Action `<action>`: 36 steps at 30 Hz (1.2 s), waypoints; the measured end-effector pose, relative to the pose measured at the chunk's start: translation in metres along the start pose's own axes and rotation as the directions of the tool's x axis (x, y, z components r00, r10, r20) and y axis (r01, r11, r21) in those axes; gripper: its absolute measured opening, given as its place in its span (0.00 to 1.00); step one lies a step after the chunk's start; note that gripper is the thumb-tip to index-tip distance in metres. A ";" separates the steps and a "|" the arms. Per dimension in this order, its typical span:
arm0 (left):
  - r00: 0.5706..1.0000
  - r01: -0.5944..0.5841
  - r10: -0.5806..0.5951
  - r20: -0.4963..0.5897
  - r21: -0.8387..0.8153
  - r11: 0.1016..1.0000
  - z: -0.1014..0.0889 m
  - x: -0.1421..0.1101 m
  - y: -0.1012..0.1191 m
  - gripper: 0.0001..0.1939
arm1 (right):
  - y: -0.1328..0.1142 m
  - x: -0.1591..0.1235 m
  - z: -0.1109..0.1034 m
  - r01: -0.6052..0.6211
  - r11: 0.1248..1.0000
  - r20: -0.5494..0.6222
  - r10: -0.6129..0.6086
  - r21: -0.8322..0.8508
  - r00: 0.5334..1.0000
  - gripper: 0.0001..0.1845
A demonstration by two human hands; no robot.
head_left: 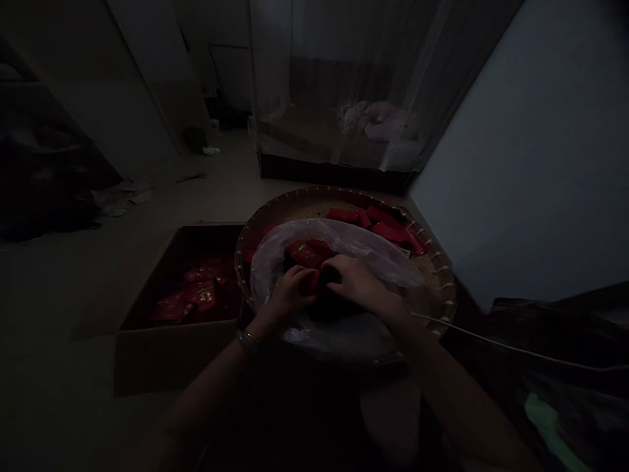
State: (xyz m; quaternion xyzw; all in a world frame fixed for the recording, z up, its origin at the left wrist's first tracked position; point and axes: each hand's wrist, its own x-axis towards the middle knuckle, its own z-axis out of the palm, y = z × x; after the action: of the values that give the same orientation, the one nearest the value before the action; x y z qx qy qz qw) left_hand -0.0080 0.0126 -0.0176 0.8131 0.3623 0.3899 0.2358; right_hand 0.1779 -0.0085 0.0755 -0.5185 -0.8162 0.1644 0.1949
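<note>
The room is very dark. A large round woven tray (449,288) stands in front of me, with an opened clear plastic bag (339,233) on it. My left hand (291,292) is closed around a small red packet (310,282) over the bag's mouth. Fingers curled, my right hand (354,278) meets the packet's right end; a dark patch lies between thumb and fingers, and I cannot make out what it is. Just beyond both hands, red packets with gold and green print (307,252) lie inside the bag. More red packets (390,229) rest along the tray's far right side.
To the left, an open cardboard box (157,360) holds several red printed packets (199,295). A pale cord (491,337) runs from the tray to the right. Behind stands a bed with a sheer net (344,137); a white wall (531,164) rises at right.
</note>
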 end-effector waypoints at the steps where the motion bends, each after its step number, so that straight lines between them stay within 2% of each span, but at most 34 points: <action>1: 1.000 0.003 -0.003 -0.003 0.001 1.000 0.000 0.000 0.001 0.25 | -0.001 0.000 0.000 0.005 1.000 -0.010 -0.005 0.011 1.000 0.18; 7: 0.999 0.037 -0.037 0.011 0.014 0.999 -0.001 0.001 0.006 0.24 | -0.002 -0.004 0.002 0.057 0.995 -0.027 -0.055 0.079 0.998 0.17; 14: 0.999 0.031 -0.031 0.018 0.013 0.999 0.003 -0.001 0.000 0.26 | -0.011 -0.003 0.012 -0.006 1.000 -0.038 0.006 0.001 0.999 0.14; 16: 0.999 0.027 -0.027 0.020 0.019 0.999 0.004 -0.001 -0.002 0.26 | -0.013 -0.002 0.012 0.006 0.997 -0.059 -0.001 0.077 0.998 0.14; 19: 0.999 0.039 -0.039 0.020 0.029 0.999 0.004 -0.002 -0.002 0.25 | -0.011 -0.004 0.008 0.019 0.961 -0.086 0.005 0.275 0.996 0.15; 23: 0.999 0.041 -0.041 0.006 0.019 0.999 0.003 -0.002 0.000 0.28 | -0.002 -0.007 0.004 -0.051 0.820 -0.054 0.100 0.570 0.994 0.14; 26: 0.999 0.038 -0.038 0.017 0.008 0.999 0.002 -0.001 0.001 0.29 | 0.007 -0.011 0.009 -0.085 0.728 -0.081 0.189 0.680 0.979 0.14; 28: 0.999 0.042 -0.042 0.013 0.006 0.999 0.002 -0.001 0.001 0.29 | 0.011 -0.013 0.017 -0.076 0.778 -0.153 0.217 0.624 0.964 0.13; 30: 0.999 0.045 -0.046 0.004 0.004 0.999 0.002 -0.001 0.000 0.29 | 0.013 -0.016 0.027 -0.053 0.880 -0.203 0.167 0.471 0.965 0.12; 32: 0.999 0.045 -0.045 0.000 0.005 0.999 0.003 -0.001 0.000 0.29 | 0.015 -0.018 0.038 -0.032 0.950 -0.190 0.096 0.311 0.977 0.10; 34: 0.999 0.038 -0.038 0.010 0.004 0.999 0.003 -0.001 -0.001 0.30 | 0.016 -0.020 0.044 -0.029 0.973 -0.169 0.069 0.229 0.983 0.08; 36: 0.999 0.033 -0.033 0.032 0.001 0.999 0.002 -0.001 0.000 0.30 | 0.017 -0.021 0.045 -0.035 0.975 -0.177 0.075 0.218 0.981 0.08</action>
State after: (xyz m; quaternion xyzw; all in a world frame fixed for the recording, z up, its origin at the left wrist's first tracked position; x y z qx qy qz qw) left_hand -0.0069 0.0117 -0.0198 0.8132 0.3721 0.3727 0.2478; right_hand 0.1778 -0.0237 0.0254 -0.5299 -0.7575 0.2079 0.3195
